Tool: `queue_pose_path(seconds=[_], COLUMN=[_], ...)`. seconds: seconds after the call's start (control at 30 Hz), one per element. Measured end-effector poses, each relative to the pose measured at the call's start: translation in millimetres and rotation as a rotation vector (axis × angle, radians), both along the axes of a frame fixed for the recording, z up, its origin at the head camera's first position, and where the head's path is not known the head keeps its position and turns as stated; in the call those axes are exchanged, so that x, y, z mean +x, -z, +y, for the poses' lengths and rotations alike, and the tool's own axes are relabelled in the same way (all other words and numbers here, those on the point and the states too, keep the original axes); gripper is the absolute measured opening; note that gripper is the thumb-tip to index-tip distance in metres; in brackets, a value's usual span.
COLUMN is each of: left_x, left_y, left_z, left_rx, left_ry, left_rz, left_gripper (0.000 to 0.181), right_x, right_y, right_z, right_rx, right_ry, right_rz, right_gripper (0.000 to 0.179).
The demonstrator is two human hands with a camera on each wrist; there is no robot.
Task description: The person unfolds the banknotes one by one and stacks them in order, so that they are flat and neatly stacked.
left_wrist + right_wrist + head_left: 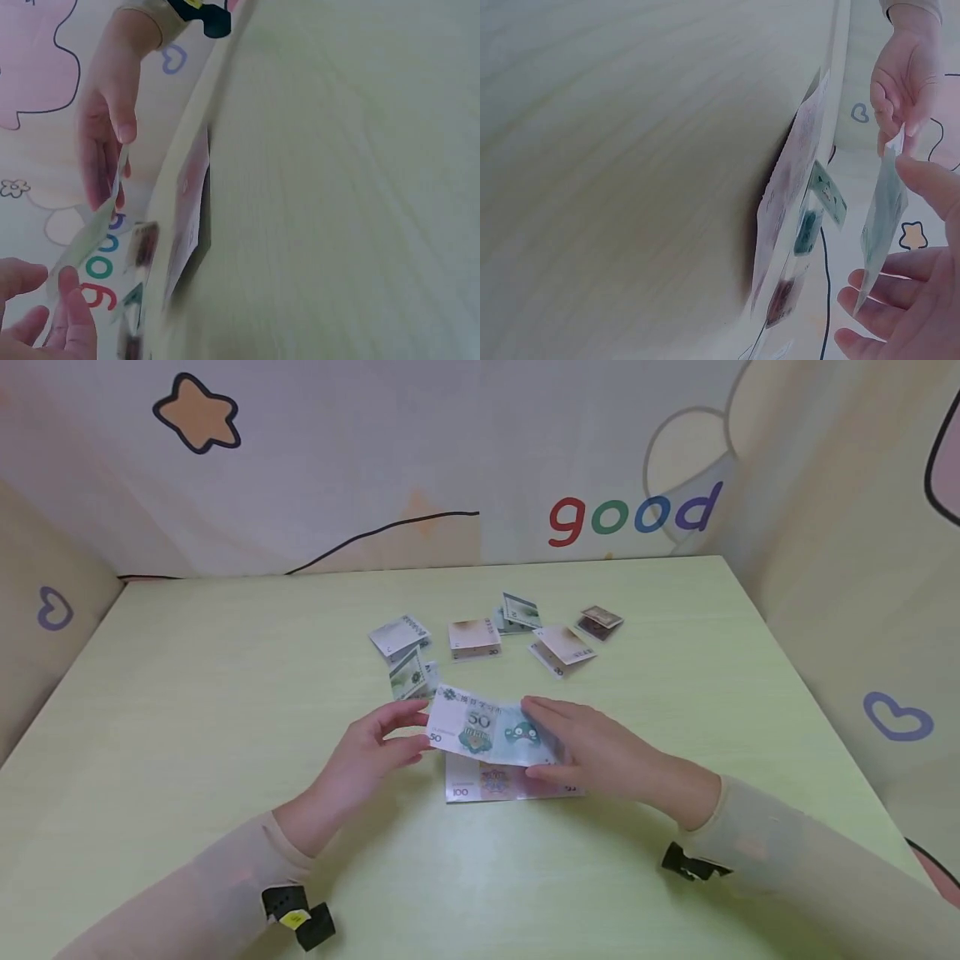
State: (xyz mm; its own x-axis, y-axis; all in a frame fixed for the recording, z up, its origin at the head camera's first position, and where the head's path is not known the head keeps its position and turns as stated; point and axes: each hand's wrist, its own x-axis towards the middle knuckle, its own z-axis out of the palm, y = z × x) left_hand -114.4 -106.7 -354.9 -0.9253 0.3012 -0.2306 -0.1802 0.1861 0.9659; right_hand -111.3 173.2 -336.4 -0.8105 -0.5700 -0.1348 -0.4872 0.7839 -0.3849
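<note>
A play-money style 50 banknote, bluish green with a cartoon face, is held a little above the table between both hands. My left hand pinches its left end. At the right end my right hand grips it between thumb and fingers. In the right wrist view the note stands edge-on and slightly bent, the right thumb on one face and the fingers behind. Below it a pinkish 100 banknote lies flat-looking on the table, partly covered by the 50 note and right hand.
Several folded small notes stand or lie beyond the hands: greenish ones at left, brownish ones in the middle and right, and a dark brown one farthest right. A printed curtain encloses the pale green table.
</note>
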Motion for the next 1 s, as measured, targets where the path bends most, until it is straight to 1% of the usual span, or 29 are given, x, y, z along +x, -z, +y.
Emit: queue_pose_path(seconds=[0.07,0.17,0.23,0.3,0.33,0.4,0.47,0.57,0.67,0.73,0.83,1.0], left_x=[-2.6,-6.0,-7.4,-7.9,-7.9,-6.5,-5.0,-3.3,-3.6,-4.0,-4.6,-5.0], left_y=[-1.1,-3.1,-5.7,-8.3,-9.7,-11.9,-12.5,-12.1,-11.0,-11.5,-13.3,-15.9], left_z=[-4.7,-9.3,-10.1,-9.1,-8.1,-6.0,-3.3,1.7,6.7,9.3,11.1,11.3], left_rx=[-0.083,-0.227,-0.352,-0.500,-0.566,-0.668,-0.734,-0.768,-0.781,-0.784,-0.788,-0.794], left_ry=[0.059,0.146,0.193,0.231,0.251,0.298,0.343,0.409,0.467,0.494,0.508,0.493], left_rz=[0.081,0.251,0.381,0.511,0.562,0.642,0.695,0.758,0.850,0.900,0.921,0.906], left_gripper=[0.053,0.060,0.063,0.062,0.061,0.059,0.059,0.062,0.063,0.062,0.061,0.060], right_x=[0.1,0.1,0.2,0.5,0.7,1.5,2.3,3.3,3.4,2.7,0.7,-2.3], right_y=[-0.4,-1.0,-1.3,-1.4,-1.3,-1.0,-0.3,1.3,2.1,2.2,1.4,-0.3], right_z=[-0.5,-0.9,-1.0,-0.9,-0.8,-0.4,0.2,1.7,3.5,4.3,4.7,5.4], right_rx=[-0.007,-0.017,-0.027,-0.042,-0.054,-0.078,-0.099,-0.115,-0.125,-0.129,-0.123,-0.094], right_ry=[-0.007,-0.020,-0.027,-0.031,-0.034,-0.044,-0.054,-0.072,-0.080,-0.083,-0.093,-0.115], right_rz=[-0.009,-0.021,-0.030,-0.038,-0.045,-0.054,-0.060,-0.054,-0.043,-0.039,-0.026,-0.008], right_gripper=[0.082,0.082,0.082,0.083,0.083,0.083,0.082,0.082,0.081,0.081,0.081,0.081])
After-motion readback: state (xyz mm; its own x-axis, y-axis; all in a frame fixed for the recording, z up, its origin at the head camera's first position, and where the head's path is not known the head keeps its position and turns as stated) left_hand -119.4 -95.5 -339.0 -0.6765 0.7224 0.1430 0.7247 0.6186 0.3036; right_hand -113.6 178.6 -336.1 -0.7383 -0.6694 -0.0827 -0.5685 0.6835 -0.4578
